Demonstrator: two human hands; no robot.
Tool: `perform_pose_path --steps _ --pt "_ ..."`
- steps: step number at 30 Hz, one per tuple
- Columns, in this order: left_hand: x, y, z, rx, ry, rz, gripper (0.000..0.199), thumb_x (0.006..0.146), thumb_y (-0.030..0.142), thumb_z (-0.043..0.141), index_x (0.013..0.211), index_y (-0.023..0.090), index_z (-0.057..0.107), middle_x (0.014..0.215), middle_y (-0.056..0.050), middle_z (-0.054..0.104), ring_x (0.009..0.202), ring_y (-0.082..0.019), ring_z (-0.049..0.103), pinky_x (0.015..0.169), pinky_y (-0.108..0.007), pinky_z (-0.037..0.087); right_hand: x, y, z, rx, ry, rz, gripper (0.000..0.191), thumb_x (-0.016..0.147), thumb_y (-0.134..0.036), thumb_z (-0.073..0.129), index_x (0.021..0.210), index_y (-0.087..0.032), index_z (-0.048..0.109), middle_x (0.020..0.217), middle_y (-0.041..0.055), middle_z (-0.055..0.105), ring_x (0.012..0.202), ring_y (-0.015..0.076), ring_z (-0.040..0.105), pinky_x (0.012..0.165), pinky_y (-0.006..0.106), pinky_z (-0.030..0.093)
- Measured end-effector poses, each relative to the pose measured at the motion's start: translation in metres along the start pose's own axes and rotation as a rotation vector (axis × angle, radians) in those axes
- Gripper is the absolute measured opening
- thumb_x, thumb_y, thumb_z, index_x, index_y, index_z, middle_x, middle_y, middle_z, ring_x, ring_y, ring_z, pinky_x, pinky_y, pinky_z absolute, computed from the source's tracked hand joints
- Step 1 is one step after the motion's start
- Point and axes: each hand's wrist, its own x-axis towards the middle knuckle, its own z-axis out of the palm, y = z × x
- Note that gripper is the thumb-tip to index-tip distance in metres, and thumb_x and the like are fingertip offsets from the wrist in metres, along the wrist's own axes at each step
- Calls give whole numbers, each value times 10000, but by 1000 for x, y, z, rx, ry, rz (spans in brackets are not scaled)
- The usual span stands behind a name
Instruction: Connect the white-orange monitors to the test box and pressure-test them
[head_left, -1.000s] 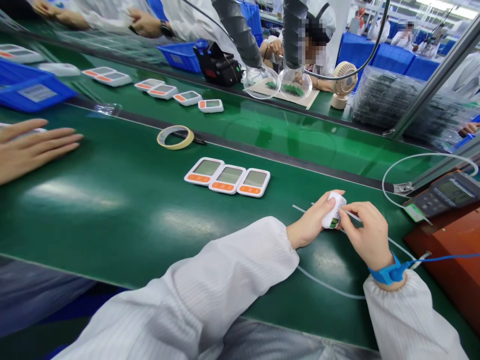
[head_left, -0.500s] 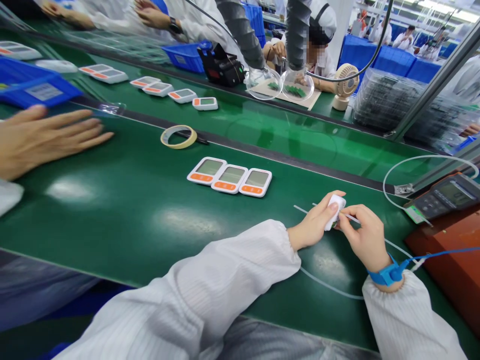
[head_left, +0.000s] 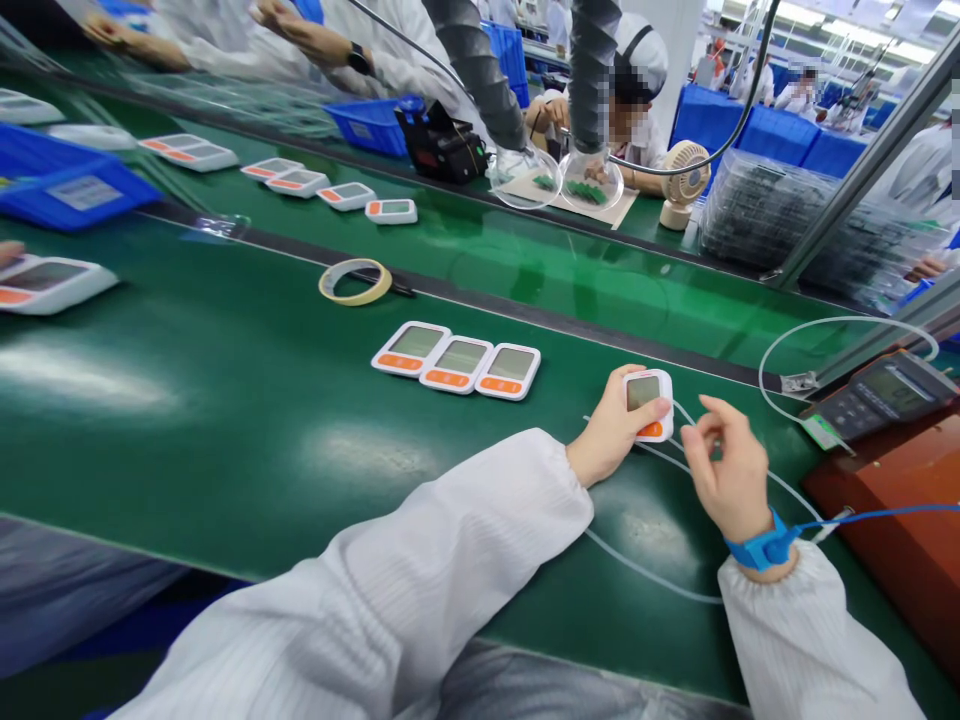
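My left hand (head_left: 609, 428) grips a small white handheld monitor (head_left: 642, 392), its grey screen and orange buttons facing up, with my thumb over its front. Just to the right, my right hand (head_left: 727, 470) has its thumb and fingers apart and holds nothing that I can see. A blue wrist strap (head_left: 766, 546) is around that wrist. Thin clear tubing (head_left: 652, 578) lies around and beneath both hands. To the left of them, three similar white monitors (head_left: 456, 362) lie side by side, face up, on the green table (head_left: 315, 520).
A roll of tape (head_left: 355, 283) lies near a dark strip. At the right, a handheld meter (head_left: 892, 388) rests on an orange-brown box (head_left: 892, 470). Another monitor (head_left: 64, 285) lies far left by a co-worker's fingertips. A blue bin (head_left: 82, 190) stands behind it; more monitors (head_left: 345, 195) sit beyond.
My left hand has turned the monitor so its screen shows. My right hand has come off it, fingers spreading. The co-worker's hand has drawn back left, and a monitor now shows there.
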Motion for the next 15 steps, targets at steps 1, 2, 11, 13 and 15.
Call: perform_pose_path --steps 1,2,11,13,15 --pt "0 1 0 36 5 19 677 634 383 874 1155 209 479 929 6 557 833 -141 557 726 -243 460 -3 0 4 46 -121 42 431 989 -359 507 1375 -173 455 764 22 650 590 181 613 578 296 515" --pt "0 1 -1 75 -3 25 637 655 414 860 1125 205 484 929 2 560 831 -143 562 721 -243 465 -5 1 8 80 -221 84 502 998 -376 475 1439 -154 387 728 10 650 545 178 608 539 282 500" --pt "5 7 -11 225 -455 -225 1014 763 463 764 1514 245 119 796 -19 657 623 -164 656 593 -266 519 -7 25 18 203 -117 329 524 1025 -412 359 1453 -117 429 838 73 711 575 194 648 518 277 512" --pt "5 6 -12 204 -478 -194 1011 763 443 767 1511 230 122 775 -15 660 596 -147 646 573 -243 507 -7 25 17 232 -129 337 529 1028 -411 351 1456 -112 431 805 60 697 547 180 624 506 269 503" --pt "5 5 -11 199 -491 -175 973 783 441 751 1503 230 130 778 -17 667 583 -136 639 563 -234 501 -8 23 16 247 -141 339 540 1025 -415 352 1464 -110 427 767 45 676 533 174 606 505 266 497"
